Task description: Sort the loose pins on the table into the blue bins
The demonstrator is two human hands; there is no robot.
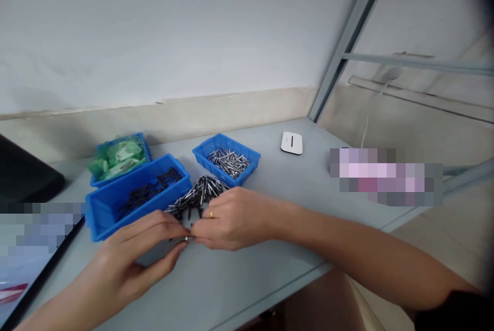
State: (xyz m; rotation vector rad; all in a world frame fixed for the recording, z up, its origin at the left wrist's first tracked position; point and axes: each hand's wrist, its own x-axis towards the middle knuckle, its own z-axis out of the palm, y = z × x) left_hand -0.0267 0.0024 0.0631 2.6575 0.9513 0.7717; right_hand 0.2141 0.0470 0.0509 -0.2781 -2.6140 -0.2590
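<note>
Grey metal pins, two hands meeting over the pale surface (247, 279).

The left hand (131, 259) and right hand (231, 220) pinch the same small pin (185, 239) between fingertips, each grip clenched on one end, though the piece is too small to make out well. Just behind them lies a loose pile of pins (196, 194) on the surface. Farther back stand three blue trays: one with dark pins (135, 199), one with shiny pins (227, 158), one with green packets (118, 158).
</note>
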